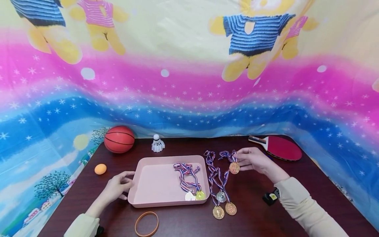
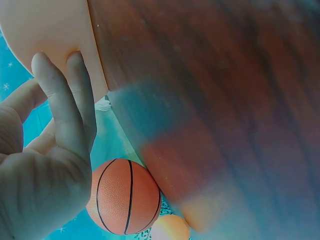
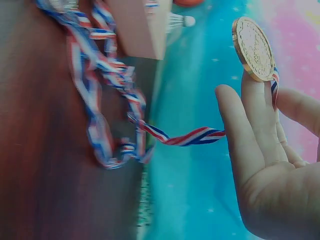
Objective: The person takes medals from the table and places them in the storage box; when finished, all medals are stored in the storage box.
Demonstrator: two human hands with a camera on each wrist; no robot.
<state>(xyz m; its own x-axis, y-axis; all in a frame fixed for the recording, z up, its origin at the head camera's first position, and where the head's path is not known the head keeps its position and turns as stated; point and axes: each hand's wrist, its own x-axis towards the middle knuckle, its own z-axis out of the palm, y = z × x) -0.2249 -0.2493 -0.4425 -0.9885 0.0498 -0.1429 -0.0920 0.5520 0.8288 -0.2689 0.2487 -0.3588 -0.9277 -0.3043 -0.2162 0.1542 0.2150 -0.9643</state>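
A pink tray (image 1: pixel 148 179) sits mid-table with two medals (image 1: pixel 195 196) and their striped ribbons inside. My left hand (image 1: pixel 118 187) rests with relaxed fingers against the tray's left rim (image 2: pixel 50 25); the fingers (image 2: pixel 65 85) look straight in the left wrist view. My right hand (image 1: pixel 251 159) pinches a gold-coloured medal (image 1: pixel 234 168) at its fingertips, just right of the tray. In the right wrist view that medal (image 3: pixel 253 48) stands on the fingertips and its ribbon (image 3: pixel 100 80) trails onto the table. Three more medals (image 1: pixel 224 205) lie by the tray's right front corner.
A small basketball (image 1: pixel 119 139), a shuttlecock (image 1: pixel 158 144) and an orange ball (image 1: pixel 100 169) lie at the back left. A red paddle (image 1: pixel 279 147) is at the back right. An orange rubber ring (image 1: pixel 146 223) lies near the front edge. A patterned cloth hangs behind.
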